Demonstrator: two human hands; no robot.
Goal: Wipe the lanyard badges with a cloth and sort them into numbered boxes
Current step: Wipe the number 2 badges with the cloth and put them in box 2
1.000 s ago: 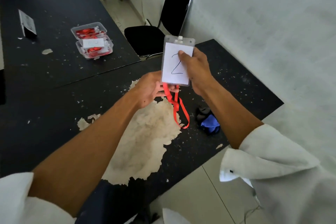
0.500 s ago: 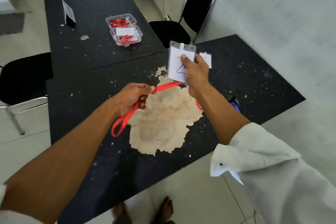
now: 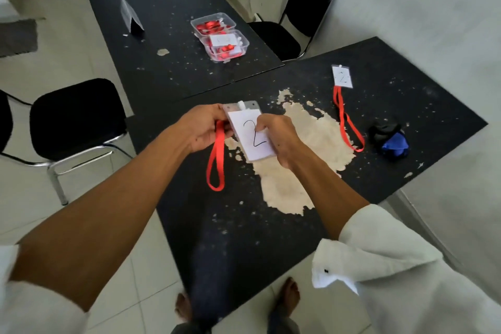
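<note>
Both hands, left and right, clamp badge "2"; wipe pending: fetch cloth at 3 o'clock, boxes at 12.

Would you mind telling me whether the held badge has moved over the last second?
Yes. The badge has come down and leftward: it was raised in front of the chair, and now sits low over the table's worn pale patch.

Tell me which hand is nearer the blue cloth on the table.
Right. The right hand grips the held badge's right edge, on the side toward the blue cloth, though apart from it. The left hand grips the badge's top left corner, farther away.
</note>
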